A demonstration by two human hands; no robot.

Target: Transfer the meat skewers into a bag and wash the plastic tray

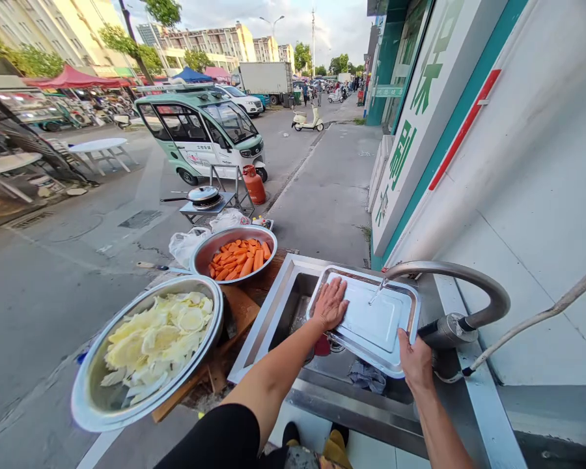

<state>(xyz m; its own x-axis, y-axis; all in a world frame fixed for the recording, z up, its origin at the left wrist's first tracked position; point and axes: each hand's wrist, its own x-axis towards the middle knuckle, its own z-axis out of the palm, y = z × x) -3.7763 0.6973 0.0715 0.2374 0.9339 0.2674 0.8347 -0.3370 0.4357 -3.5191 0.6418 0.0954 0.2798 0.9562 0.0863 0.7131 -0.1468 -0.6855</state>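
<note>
A shallow rectangular metal tray [371, 326] is held tilted over the sink [266, 335]. My left hand [330, 305] lies flat on the tray's left part, its fingers stretched out. My right hand [414, 359] grips the tray's right rim near the lower corner, thumb on top. From the curved faucet [486, 293] a thin stream of water falls onto the tray. A dark wet cloth [366, 376] lies in the sink below the tray's lower edge. Something red shows under the tray, too covered to name.
Left of the sink stand a large metal bowl of sliced pale vegetable [85, 397] and a bowl of peeled carrots [200, 251]. Beyond are a lidded pan [204, 194], a red gas cylinder [254, 185] and a parked three-wheeler [200, 130]. A wall [542, 195] rises close on the right.
</note>
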